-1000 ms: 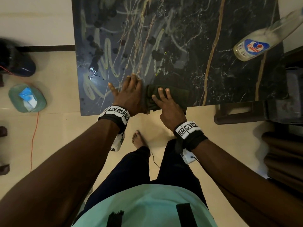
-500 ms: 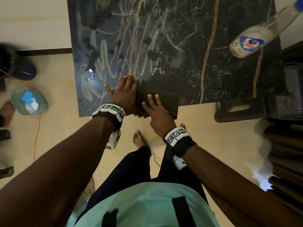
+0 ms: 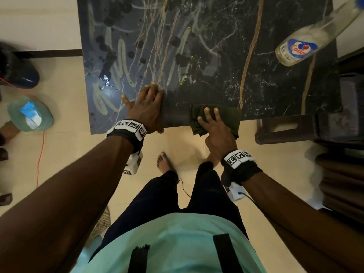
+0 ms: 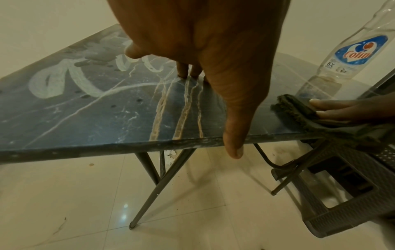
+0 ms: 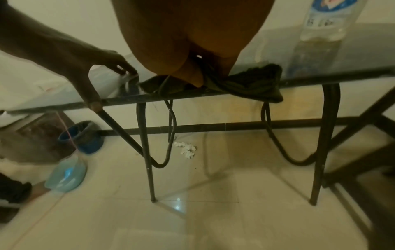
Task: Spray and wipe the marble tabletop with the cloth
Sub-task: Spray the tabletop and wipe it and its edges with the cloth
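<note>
The dark marble tabletop (image 3: pixel 216 56) carries pale smear marks and wet drops at its left. My left hand (image 3: pixel 147 109) rests flat on it near the front edge, fingertips (image 4: pixel 188 72) touching the stone and thumb hanging over the edge. To its right, my right hand (image 3: pixel 214 131) presses with straight fingers on a folded dark green cloth (image 3: pixel 228 115), which droops over the front edge (image 5: pixel 256 84). A clear Colin spray bottle (image 3: pixel 303 46) stands at the back right, apart from both hands; it also shows in the left wrist view (image 4: pixel 352 55).
A dark woven stool (image 3: pixel 295 129) sits close to the table's right front corner. On the floor at left are a green container (image 3: pixel 29 115), a dark blue bin (image 3: pixel 17 69) and an orange cable (image 3: pixel 40 154). My bare foot (image 3: pixel 165 162) stands beneath the table's front edge.
My right hand has slid the cloth to the right along the front edge, opening a gap from the left hand. The left hand has stayed flat in place.
</note>
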Action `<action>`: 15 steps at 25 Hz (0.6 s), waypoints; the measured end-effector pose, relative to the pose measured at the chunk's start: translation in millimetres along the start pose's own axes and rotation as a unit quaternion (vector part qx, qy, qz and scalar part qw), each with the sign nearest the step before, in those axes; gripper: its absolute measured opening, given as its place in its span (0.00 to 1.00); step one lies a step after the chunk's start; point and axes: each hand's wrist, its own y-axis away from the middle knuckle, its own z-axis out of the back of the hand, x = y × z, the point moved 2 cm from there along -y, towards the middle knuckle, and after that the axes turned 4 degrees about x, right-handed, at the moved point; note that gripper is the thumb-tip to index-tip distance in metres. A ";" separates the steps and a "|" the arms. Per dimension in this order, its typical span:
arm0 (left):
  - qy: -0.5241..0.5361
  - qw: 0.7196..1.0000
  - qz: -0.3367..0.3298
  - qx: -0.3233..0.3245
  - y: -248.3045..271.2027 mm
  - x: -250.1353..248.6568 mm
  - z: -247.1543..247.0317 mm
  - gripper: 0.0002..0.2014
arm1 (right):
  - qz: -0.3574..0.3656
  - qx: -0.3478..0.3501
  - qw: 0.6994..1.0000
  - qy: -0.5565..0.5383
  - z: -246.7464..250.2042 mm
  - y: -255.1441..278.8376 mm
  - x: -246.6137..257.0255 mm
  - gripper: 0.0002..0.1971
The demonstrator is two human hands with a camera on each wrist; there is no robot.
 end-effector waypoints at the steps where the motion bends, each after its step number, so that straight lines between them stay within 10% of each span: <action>1: 0.001 1.000 -0.002 -0.001 0.0 -0.4 -0.5 0.68 | 0.009 0.004 1.000 -0.001 -3.6 -1.1 12.8 0.41; 15: 0.084 0.994 0.056 -0.031 -7.6 0.1 17.0 0.54 | 0.023 -0.005 1.000 -0.002 17.7 -48.1 83.9 0.36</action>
